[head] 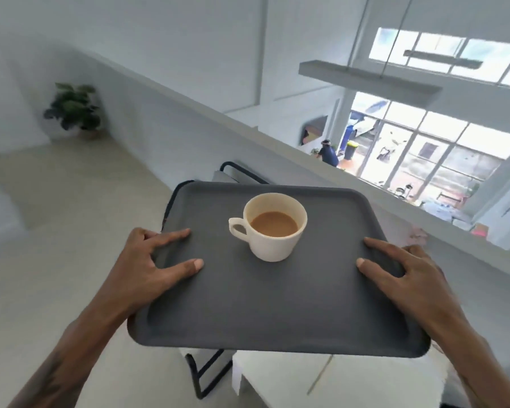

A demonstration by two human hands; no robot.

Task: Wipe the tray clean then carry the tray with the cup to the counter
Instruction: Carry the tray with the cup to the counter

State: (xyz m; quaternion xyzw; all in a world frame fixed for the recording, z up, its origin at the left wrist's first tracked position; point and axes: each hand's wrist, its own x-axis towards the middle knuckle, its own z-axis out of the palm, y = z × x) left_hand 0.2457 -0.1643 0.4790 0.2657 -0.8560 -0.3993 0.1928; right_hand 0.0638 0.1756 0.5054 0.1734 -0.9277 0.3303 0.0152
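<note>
Between the two bare hands, a dark grey tray (277, 301) is held up in the air, clear of any surface, its long sides running left to right. On the tray's left edge, the left hand (147, 266) has its grip clamped: thumb and forefinger lie flat on the tray's upper face, pointing inward, and the other fingers pass out of sight under the rim. The right hand (407, 275) mirrors it on the right edge, thumb and forefinger spread on top, the rest hidden beneath.

A cream cup (273, 228) stands upright on the tray, a little beyond its middle and well apart from both hands, with its handle turned to the left. It holds a light brown drink that fills it to roughly half its depth. The tray's face around the cup looks bare and matt.

No brand, label or writing can be read on the tray or the cup.

Below the tray show a black metal frame (200, 375) and part of a white surface (292, 378). Beyond it runs a pale half-wall (189, 119), with a potted plant (72, 111) on the floor at far left and large windows (424, 142) at right.
</note>
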